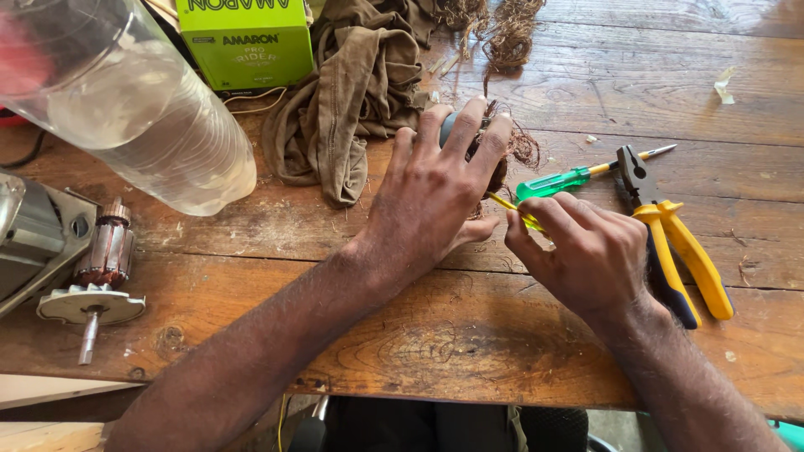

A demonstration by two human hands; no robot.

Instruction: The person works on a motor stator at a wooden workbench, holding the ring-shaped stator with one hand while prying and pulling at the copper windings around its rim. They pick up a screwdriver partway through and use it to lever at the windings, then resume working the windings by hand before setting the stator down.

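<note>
You are at a repair workshop bench: a scarred, stained wooden table (469, 335) strewn with copper wire scraps (511, 33) at twelve o'clock. Pliers (670, 234) and a green-handled screwdriver (557, 182) lie at three o'clock, a motor armature (100, 268) at nine, an oily rag (352, 92) at eleven.

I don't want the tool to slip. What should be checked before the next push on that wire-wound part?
1. Left hand covers the wire-wound part: ok.
2. Right hand grips the yellow-green screwdriver: ok.
3. Tip seated in the winding: cannot tell, hidden.
4. Left thumb close to the shaft: not ok.
5. Second screwdriver and pliers crowd the right hand: not ok.
</note>
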